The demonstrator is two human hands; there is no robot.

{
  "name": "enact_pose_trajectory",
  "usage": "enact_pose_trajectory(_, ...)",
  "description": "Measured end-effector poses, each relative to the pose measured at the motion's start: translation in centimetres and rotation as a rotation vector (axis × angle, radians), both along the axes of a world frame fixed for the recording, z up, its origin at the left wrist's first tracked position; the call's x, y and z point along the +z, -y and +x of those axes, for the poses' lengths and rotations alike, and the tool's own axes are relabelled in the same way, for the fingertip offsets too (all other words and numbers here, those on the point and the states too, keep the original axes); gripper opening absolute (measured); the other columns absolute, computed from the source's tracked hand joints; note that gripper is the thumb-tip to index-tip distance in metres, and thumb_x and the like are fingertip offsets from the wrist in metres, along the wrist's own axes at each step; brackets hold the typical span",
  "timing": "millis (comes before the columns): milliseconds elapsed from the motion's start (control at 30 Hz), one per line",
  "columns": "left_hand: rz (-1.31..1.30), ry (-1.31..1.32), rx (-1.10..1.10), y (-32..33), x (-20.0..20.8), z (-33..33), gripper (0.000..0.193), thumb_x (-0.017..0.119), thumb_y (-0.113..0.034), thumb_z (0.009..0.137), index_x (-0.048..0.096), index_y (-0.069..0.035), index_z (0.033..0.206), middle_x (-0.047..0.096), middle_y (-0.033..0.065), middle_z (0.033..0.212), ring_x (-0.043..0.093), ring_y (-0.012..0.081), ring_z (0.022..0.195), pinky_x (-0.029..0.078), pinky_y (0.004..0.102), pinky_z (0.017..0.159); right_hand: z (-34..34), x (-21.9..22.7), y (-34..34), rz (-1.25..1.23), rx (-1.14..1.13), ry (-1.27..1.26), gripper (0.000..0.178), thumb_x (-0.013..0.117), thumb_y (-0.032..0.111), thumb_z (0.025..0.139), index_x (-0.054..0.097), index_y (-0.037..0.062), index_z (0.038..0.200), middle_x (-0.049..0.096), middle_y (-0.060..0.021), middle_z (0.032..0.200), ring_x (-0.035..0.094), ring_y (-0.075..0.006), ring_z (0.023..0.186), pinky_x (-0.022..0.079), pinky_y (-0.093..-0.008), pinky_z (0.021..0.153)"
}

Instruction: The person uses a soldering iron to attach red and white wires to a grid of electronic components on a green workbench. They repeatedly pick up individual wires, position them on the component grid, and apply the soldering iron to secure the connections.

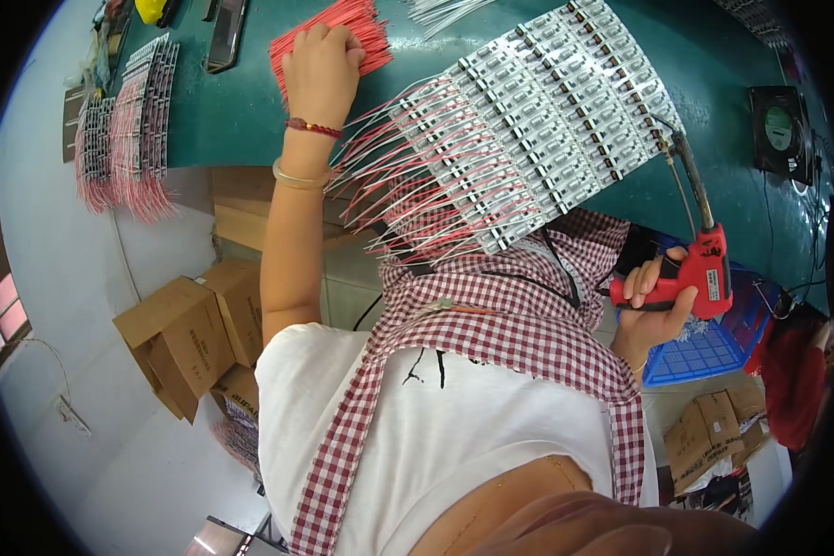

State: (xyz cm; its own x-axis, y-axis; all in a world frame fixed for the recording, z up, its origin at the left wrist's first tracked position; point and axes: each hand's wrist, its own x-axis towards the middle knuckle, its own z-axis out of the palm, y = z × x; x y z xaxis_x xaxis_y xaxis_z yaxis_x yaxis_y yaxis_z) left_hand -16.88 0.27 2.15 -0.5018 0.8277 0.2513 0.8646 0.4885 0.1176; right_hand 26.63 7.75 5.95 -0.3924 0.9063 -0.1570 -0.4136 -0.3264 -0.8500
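Observation:
My left hand (322,69) rests on a pile of short red wires (366,35) at the far side of the green table, its fingers curled closed among them. How many wires it pinches is hidden. In my right hand (660,301) is a red soldering gun (704,278), gripped by its handle. Its metal tip reaches up to the right edge of a panel of small white circuit boards (537,120). Red and white wires (435,185) fan out from the panel's left part and hang over the table's near edge.
White wires (447,11) lie behind the panel. Wired boards (144,116) and a phone (227,35) are at the left. A black box with a dial (781,134) stands at the right. Below are a blue crate (704,357) and cardboard boxes (190,334).

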Motion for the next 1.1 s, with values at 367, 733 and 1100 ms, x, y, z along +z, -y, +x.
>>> enact_pose_trajectory(367,0.176,0.03,-0.164,0.2,-0.9,-0.5,0.007,0.068,-0.012,0.077,0.064,-0.01,0.083,0.062,0.004,0.083,0.056,0.0276,0.083,0.041,0.0419,0.07,0.2,-0.2,0.1,0.019,-0.007,0.071,0.056,0.042,0.051,0.096,0.044,-0.0007,0.118,0.05,-0.0063,0.065,0.043,-0.0101,0.048,0.039,-0.0238,0.048)
enact_pose_trajectory(733,0.296,0.343,-0.393,-0.4,3.7,9.6,0.009,0.065,-0.003,0.076,0.062,-0.005,0.084,0.061,0.0101,0.095,0.056,0.029,0.089,0.044,0.0381,0.079,2.0,-0.4,1.8,0.097,0.065,0.229,0.065,0.05,0.056,0.091,0.043,-0.0029,0.119,0.051,-0.0076,0.064,0.045,-0.0125,0.049,0.041,-0.0261,0.051)
enact_pose_trajectory(1100,0.097,0.511,-0.375,1.3,3.4,20.7,0.011,0.065,-0.005,0.069,0.056,-0.005,0.075,0.056,0.0113,0.116,0.049,0.0326,0.109,0.034,0.0451,0.095,8.4,-2.1,6.0,0.017,0.275,0.524,0.066,0.065,0.057,0.081,0.058,-0.002,0.108,0.056,-0.0032,0.07,0.047,-0.0097,0.057,0.037,-0.023,0.052)
